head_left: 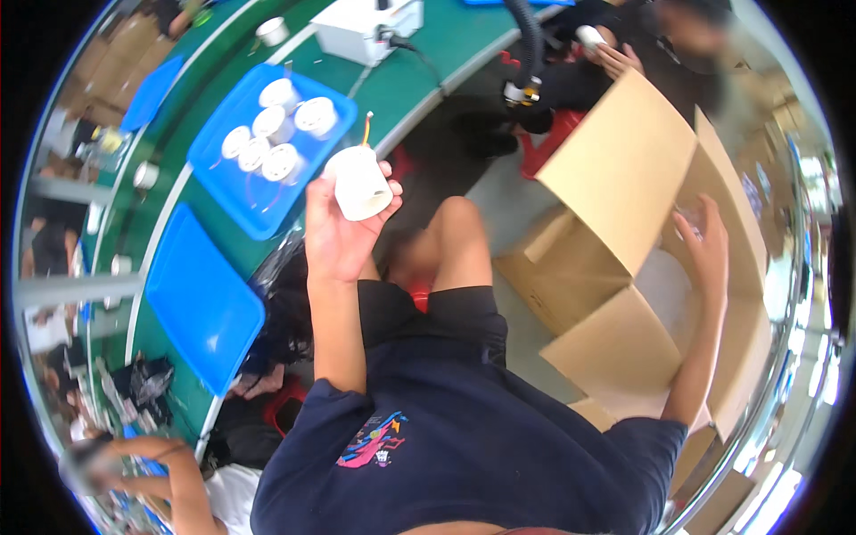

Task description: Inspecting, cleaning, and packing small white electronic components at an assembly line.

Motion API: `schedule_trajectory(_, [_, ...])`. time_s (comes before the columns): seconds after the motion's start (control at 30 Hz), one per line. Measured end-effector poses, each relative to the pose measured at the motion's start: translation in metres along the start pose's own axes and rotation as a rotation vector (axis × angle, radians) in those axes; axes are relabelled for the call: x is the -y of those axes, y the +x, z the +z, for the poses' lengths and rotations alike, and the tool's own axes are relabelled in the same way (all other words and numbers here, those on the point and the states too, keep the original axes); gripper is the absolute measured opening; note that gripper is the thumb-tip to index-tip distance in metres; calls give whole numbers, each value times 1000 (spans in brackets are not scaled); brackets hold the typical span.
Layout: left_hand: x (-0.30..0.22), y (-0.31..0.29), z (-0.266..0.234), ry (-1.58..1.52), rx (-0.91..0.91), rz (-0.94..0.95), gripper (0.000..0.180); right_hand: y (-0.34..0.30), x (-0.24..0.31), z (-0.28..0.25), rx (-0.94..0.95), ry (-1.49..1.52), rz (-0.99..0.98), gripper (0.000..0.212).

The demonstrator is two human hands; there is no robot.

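My left hand (343, 227) is closed around a white cylindrical housing (358, 189), held up in front of my legs. A short orange-yellow wire sticks up from the housing's top, and a small opening shows at its lower end. On the right, my right hand (704, 236) reaches into an open cardboard box (615, 169), its fingers apart near the inner wall. Something clear and small shows by those fingertips, too faint to name. Several similar white housings (281, 162) with wires lie in a blue tray (272, 76) to the left.
A second blue tray (201, 299) sits on the curved green conveyor table (303, 76). Farther back on it stands a white box-shaped device (366, 31) with a black cable. A black flexible hose (528, 45) hangs ahead. Co-workers sit ahead and lower left; one holds a white part (589, 37).
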State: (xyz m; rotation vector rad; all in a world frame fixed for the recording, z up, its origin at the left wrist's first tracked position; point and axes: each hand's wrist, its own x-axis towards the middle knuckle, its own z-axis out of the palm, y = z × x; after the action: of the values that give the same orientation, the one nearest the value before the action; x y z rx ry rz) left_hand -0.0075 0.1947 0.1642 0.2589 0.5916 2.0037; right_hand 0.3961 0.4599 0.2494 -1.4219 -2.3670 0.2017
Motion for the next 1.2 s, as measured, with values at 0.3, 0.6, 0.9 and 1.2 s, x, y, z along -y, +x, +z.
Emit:
schedule_trajectory(0.3, [147, 85, -76, -4, -135, -467, 30, 5, -24, 14, -50, 318, 92, 54])
schedule_trajectory(0.6, [236, 199, -85, 216, -184, -560, 28, -1, 9, 9, 50, 188, -18, 58])
schedule_trajectory(0.9, [252, 255, -86, 52, -188, -516, 33, 4, 3, 12, 53, 188, -36, 51])
schedule_trajectory(1.2, [258, 256, -98, -134, -282, -556, 33, 2, 3, 14, 23, 142, -86, 47])
